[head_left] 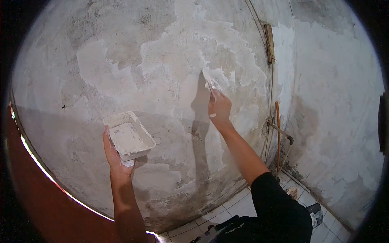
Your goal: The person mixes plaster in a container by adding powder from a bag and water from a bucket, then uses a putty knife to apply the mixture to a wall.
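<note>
My left hand (114, 158) holds a rectangular plastic tub (139, 153) from below and from its left side, with the fingers mostly hidden under it. Off-white putty (126, 138) coats the tub's bottom and sides. Up and to the right, my right hand (221, 108) is closed around a putty knife (211, 83), its handle mostly covered by the fingers. White putty is smeared on the blade, which is at the wall (162, 91); its exact contact is hard to make out. Pale, smooth patches of putty surround the blade on the rough grey wall.
A wooden strip (269, 43) and thin cables run down near the corner. Lower down, a pipe with an elbow (290, 139) juts out beside an upright orange-brown rod (278, 133). White floor tiles (239, 204) lie below. A second wall (336, 121) stands at right.
</note>
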`<state>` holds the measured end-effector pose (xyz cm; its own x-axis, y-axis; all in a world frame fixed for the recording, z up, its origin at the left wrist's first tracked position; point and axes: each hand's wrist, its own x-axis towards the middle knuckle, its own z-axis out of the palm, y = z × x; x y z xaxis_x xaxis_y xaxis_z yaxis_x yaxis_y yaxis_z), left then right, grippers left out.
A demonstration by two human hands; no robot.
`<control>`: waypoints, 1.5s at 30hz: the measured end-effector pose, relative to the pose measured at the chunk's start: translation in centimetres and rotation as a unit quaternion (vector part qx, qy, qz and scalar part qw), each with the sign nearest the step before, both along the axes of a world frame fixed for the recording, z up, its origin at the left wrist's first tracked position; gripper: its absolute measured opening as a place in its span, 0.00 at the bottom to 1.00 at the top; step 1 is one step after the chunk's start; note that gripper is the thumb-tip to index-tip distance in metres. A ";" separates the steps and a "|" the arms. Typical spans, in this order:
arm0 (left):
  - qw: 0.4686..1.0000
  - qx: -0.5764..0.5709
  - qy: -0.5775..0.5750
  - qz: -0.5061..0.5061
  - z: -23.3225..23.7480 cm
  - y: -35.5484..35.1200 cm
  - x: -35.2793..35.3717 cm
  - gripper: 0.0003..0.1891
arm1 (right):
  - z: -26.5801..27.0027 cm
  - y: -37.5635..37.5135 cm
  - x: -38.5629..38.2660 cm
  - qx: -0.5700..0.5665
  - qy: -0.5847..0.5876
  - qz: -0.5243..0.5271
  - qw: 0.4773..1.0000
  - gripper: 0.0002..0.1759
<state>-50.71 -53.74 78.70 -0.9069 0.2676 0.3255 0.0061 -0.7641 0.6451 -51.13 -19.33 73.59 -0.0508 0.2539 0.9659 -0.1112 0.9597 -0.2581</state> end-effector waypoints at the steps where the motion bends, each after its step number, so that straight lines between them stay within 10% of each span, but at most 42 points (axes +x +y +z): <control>1: 1.000 -0.002 -0.005 0.014 0.0 0.0 0.1 0.25 | -0.2 0.5 -0.8 0.004 -0.011 -0.017 1.000 0.10; 10: 0.999 -0.001 0.023 -0.023 -0.4 -0.5 -1.2 0.24 | -13.4 -10.1 0.0 0.329 -0.184 0.087 0.922 0.27; 19: 1.000 -0.004 0.024 -0.010 -0.2 -0.4 -0.8 0.25 | -6.7 -2.6 1.0 0.045 -0.085 0.007 0.995 0.05; 26: 1.000 -0.011 0.017 0.009 -0.5 -0.4 -1.0 0.26 | -13.6 -4.7 -1.0 0.130 -0.109 0.034 0.985 0.08; 30: 0.999 -0.022 0.030 0.000 -0.3 -0.4 -0.9 0.25 | -14.3 -8.8 2.7 0.287 -0.136 0.103 0.943 0.27; 35: 0.999 -0.033 0.002 0.025 -0.1 -0.1 -0.5 0.26 | -11.2 -4.9 1.0 0.080 -0.099 0.074 0.989 0.04; 41: 0.999 -0.034 0.031 0.015 -0.6 -0.3 -1.0 0.27 | -5.9 -1.3 -0.8 0.000 -0.005 -0.008 1.000 0.09; 45: 0.999 -0.032 0.031 0.004 -0.4 -0.2 -0.8 0.25 | -16.8 -5.6 -3.1 0.221 -0.258 0.066 0.938 0.21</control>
<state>-51.51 -53.97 78.30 -0.8875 0.2819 0.3645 0.0545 -0.7213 0.6905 -54.24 -24.94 56.81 -0.5426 -0.2075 0.8140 -0.2060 0.9723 0.1106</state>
